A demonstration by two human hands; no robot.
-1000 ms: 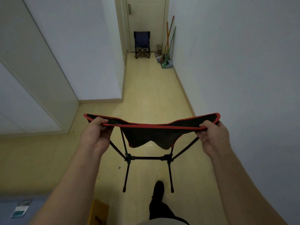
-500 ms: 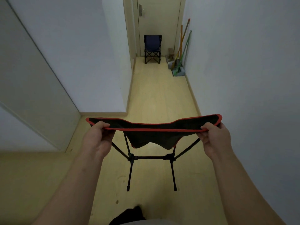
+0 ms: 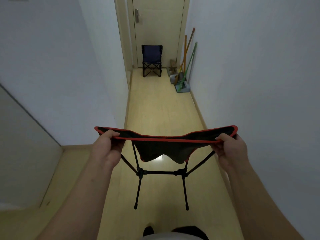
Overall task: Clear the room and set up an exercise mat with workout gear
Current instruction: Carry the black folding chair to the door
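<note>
The folding camp chair, black fabric with a red edge on a thin black frame, is held out in front of the person at the near end of a narrow hallway. Its back rim runs level between the two hands. Two of its legs point down toward the pale wooden floor; I cannot tell whether their capped feet touch it.

The left hand grips the left end of the red rim, thumb lying on top of the fabric and fingers curled underneath. The right hand pinches the right end the same way, thumb on top, the other fingers tucked below and mostly hidden. Both forearms are bare and reach in from the bottom corners. A dark shoe tip shows at the bottom edge, below the chair's legs.

Down the hallway, well apart from the held chair, a small blue folding chair stands upright against a closed cream door with a metal handle. Just right of it, several long-handled brooms lean on the right wall, with a grey dustpan on the floor at their base. A white wall closes the left side, and a pale panel sits nearer on the left.
</note>
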